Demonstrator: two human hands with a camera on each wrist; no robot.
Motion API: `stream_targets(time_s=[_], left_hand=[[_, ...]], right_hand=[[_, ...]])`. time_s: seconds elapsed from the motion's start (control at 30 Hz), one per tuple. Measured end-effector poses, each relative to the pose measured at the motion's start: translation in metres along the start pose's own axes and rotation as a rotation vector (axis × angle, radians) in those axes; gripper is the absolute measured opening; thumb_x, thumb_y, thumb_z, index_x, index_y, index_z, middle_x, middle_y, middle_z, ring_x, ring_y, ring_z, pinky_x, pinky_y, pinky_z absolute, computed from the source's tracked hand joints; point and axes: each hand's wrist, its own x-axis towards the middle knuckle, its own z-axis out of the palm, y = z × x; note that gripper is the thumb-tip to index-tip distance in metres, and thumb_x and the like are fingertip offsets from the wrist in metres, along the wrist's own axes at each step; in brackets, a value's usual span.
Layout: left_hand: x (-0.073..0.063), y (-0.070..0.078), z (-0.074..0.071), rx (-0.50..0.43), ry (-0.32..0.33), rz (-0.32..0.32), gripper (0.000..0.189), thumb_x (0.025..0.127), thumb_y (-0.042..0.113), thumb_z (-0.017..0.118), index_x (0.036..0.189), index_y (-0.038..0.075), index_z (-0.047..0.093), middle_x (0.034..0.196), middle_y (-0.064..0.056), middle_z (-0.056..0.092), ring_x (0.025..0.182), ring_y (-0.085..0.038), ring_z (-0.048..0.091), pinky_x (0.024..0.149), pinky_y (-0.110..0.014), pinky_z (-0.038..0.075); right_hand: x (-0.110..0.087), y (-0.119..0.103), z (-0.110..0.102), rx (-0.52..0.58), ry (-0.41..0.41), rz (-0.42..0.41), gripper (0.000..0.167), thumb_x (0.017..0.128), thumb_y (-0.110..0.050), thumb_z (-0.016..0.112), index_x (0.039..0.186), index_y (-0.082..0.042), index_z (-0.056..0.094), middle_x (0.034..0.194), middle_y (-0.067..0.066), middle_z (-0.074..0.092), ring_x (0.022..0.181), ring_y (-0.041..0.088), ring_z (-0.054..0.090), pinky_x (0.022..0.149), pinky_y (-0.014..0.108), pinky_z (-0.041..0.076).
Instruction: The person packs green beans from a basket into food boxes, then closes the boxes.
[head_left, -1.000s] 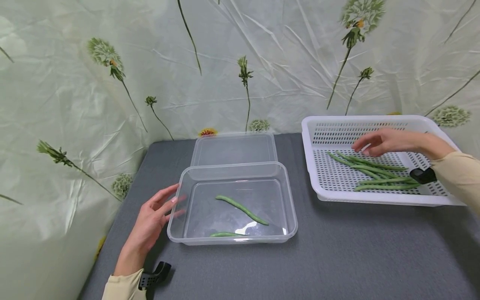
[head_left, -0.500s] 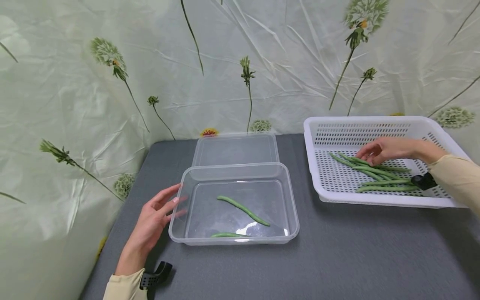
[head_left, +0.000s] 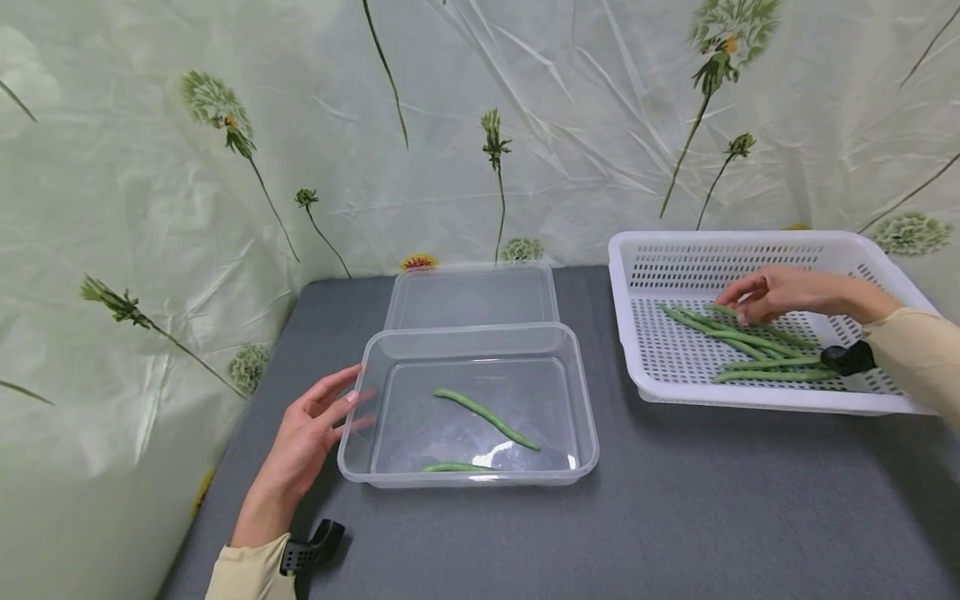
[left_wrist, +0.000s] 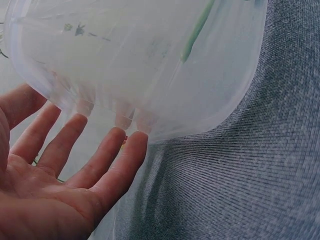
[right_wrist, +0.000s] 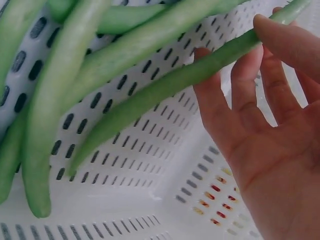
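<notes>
Pinching one green bean between the thumb and fingers of our right hand, we hold it inside the white basket, beside other beans. Our left hand, fingers spread, touches the clear container, where two more beans lie.

Left hand has its fingertips on the clear tub, bean visible in there, grey cloth alongside.
</notes>
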Motion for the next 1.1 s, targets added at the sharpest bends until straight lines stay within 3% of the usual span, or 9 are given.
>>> stream_targets(time_s=[0.13, 0.33, 0.47, 0.57, 0.8, 0.97, 1.1], left_hand=[[0.000, 0.001, -0.001, 0.010, 0.006, 0.003, 0.050, 0.101, 0.019, 0.058, 0.146, 0.003, 0.043, 0.147, -0.006, 0.044, 0.123, -0.017, 0.057, 0.091, -0.038, 0.054], [0.000, 0.001, 0.000, 0.019, 0.007, 0.008, 0.051, 0.101, 0.019, 0.058, 0.147, 0.003, 0.042, 0.147, -0.007, 0.044, 0.123, -0.016, 0.056, 0.091, -0.038, 0.054], [0.000, 0.001, 0.001, 0.013, 0.002, 0.005, 0.051, 0.101, 0.019, 0.058, 0.147, 0.003, 0.042, 0.148, -0.008, 0.043, 0.124, -0.017, 0.056, 0.091, -0.038, 0.054], [0.000, 0.001, 0.002, 0.010, 0.005, -0.009, 0.051, 0.101, 0.020, 0.059, 0.147, 0.003, 0.042, 0.149, -0.008, 0.043, 0.124, -0.017, 0.055, 0.091, -0.038, 0.054], [-0.001, 0.002, 0.002, -0.005, 0.014, -0.020, 0.052, 0.101, 0.020, 0.059, 0.147, 0.003, 0.042, 0.149, -0.008, 0.042, 0.123, -0.016, 0.056, 0.092, -0.039, 0.054], [0.000, 0.002, 0.002, -0.002, 0.009, -0.013, 0.052, 0.101, 0.020, 0.058, 0.147, 0.003, 0.042, 0.149, -0.007, 0.043, 0.123, -0.016, 0.056, 0.091, -0.039, 0.054], [0.000, 0.002, 0.001, -0.003, 0.008, -0.010, 0.051, 0.101, 0.020, 0.058, 0.147, 0.004, 0.042, 0.149, -0.007, 0.043, 0.123, -0.016, 0.056, 0.091, -0.039, 0.054]], right_hand=[[-0.001, -0.006, -0.004, -0.001, 0.006, -0.047, 0.039, 0.096, -0.006, 0.063, 0.128, 0.013, 0.054, 0.102, 0.009, 0.067, 0.073, 0.015, 0.059, 0.061, 0.035, 0.053], [-0.005, -0.015, -0.007, 0.046, -0.002, -0.063, 0.038, 0.098, -0.008, 0.060, 0.130, 0.009, 0.051, 0.116, 0.020, 0.063, 0.092, 0.019, 0.066, 0.073, 0.037, 0.057], [-0.007, -0.020, -0.008, 0.090, 0.017, -0.036, 0.046, 0.099, -0.012, 0.059, 0.139, 0.008, 0.046, 0.130, 0.005, 0.057, 0.101, 0.017, 0.066, 0.074, 0.044, 0.058], [-0.008, -0.022, -0.008, 0.117, -0.010, -0.061, 0.049, 0.101, -0.011, 0.056, 0.143, 0.009, 0.041, 0.130, -0.008, 0.057, 0.102, 0.017, 0.066, 0.071, 0.046, 0.058], [-0.010, -0.031, -0.007, 0.132, -0.057, -0.139, 0.045, 0.103, -0.007, 0.050, 0.146, 0.003, 0.042, 0.121, 0.006, 0.067, 0.099, 0.024, 0.067, 0.070, 0.043, 0.059], [-0.014, -0.040, -0.002, 0.159, -0.031, -0.177, 0.052, 0.103, -0.006, 0.050, 0.145, 0.017, 0.029, 0.129, -0.009, 0.063, 0.105, 0.022, 0.066, 0.077, 0.046, 0.058], [-0.016, -0.050, 0.001, 0.146, -0.007, -0.207, 0.044, 0.103, -0.008, 0.050, 0.140, 0.014, 0.037, 0.130, 0.007, 0.060, 0.107, 0.029, 0.065, 0.077, 0.050, 0.057]])
